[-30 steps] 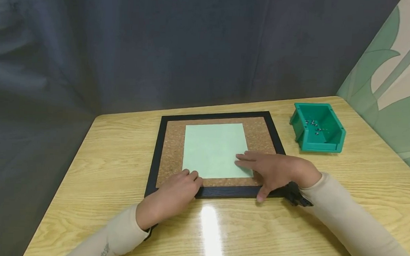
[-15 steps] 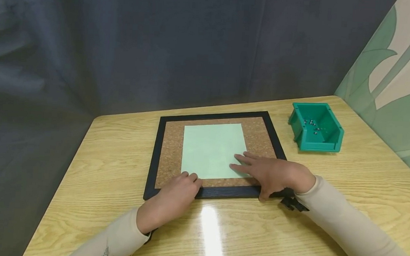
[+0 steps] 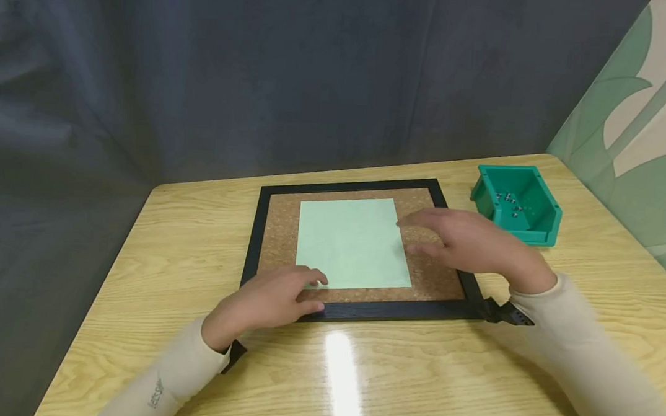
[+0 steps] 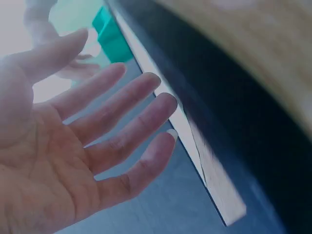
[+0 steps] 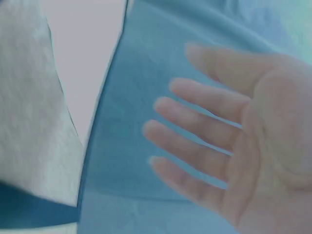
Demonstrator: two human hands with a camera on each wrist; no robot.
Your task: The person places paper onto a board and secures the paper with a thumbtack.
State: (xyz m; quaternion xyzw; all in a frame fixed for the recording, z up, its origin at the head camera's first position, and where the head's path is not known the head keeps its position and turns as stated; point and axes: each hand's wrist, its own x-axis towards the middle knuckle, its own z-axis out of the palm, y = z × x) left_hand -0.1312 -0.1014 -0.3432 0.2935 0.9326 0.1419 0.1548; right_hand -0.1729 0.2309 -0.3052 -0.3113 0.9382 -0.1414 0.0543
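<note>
A pale green sheet of paper lies flat on a corkboard with a black frame. At the sheet's lower left corner is my left hand, its fingertips over the paper's edge and its thumb by the frame. My right hand is over the board's right side, fingertips close to the sheet's right edge. Neither hand holds anything. In the left wrist view the left palm faces the camera with fingers apart; the right palm shows likewise in the right wrist view.
A green plastic bin stands at the back right of the wooden table, with several small shiny pieces inside. A dark curtain hangs behind the table. A leaf-patterned wall borders it at right.
My right hand has come off the sheet's lower right corner and moved up and to the right. The left hand's curled fingers have loosened, and it has shifted slightly left.
</note>
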